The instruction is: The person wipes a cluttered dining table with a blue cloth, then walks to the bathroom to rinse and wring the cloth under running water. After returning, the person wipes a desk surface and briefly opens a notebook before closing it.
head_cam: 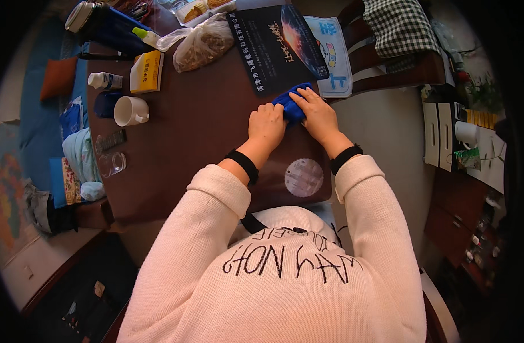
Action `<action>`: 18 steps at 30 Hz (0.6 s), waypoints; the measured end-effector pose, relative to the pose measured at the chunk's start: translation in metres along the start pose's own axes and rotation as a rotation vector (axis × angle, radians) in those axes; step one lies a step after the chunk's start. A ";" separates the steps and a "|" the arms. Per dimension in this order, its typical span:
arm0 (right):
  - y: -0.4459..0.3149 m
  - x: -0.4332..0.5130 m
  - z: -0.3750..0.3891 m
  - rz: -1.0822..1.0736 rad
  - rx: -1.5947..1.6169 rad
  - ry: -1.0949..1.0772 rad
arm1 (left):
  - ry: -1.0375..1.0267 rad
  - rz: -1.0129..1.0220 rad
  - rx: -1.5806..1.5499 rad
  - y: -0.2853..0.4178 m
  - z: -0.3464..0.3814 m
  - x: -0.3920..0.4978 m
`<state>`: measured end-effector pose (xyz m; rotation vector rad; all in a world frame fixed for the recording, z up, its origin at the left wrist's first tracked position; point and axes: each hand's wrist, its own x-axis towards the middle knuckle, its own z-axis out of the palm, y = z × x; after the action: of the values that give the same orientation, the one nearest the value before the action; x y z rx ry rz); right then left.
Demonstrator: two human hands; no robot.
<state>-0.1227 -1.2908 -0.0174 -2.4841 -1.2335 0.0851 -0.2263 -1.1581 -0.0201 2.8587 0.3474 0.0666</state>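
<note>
A bunched blue cloth (293, 103) lies at the right edge of the dark brown table (193, 141). My left hand (267, 125) grips its left side with the fingers curled in. From the right, my right hand (317, 112) presses on the same cloth, fingers stretched over its top. Just beyond both hands is a dark printed mat (279, 47) bearing writing. A round, scalloped coaster (304, 177) rests nearer to me, below my wrists. The part of the cloth under my fingers is hidden.
On the table's left stand a white mug (131, 110), a white bottle (104, 80), a yellow-and-white box (146, 72) and a clear glass (112, 164). A knotted plastic bag (202, 45) sits at the far side. A chair (399, 77) with a checked cloth (401, 28) stands at the right.
</note>
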 end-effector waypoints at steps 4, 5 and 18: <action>0.001 0.000 -0.002 -0.007 0.048 -0.009 | -0.049 0.002 0.017 0.002 -0.006 0.001; 0.002 -0.001 -0.003 -0.019 0.055 -0.011 | -0.040 0.001 0.024 0.004 -0.007 -0.002; 0.040 -0.140 -0.051 -0.247 0.146 -0.275 | -0.182 -0.143 0.015 0.135 0.009 -0.111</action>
<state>-0.1678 -1.4369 0.0016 -2.2294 -1.5742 0.4477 -0.3021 -1.3133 0.0053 2.8170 0.5132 -0.2231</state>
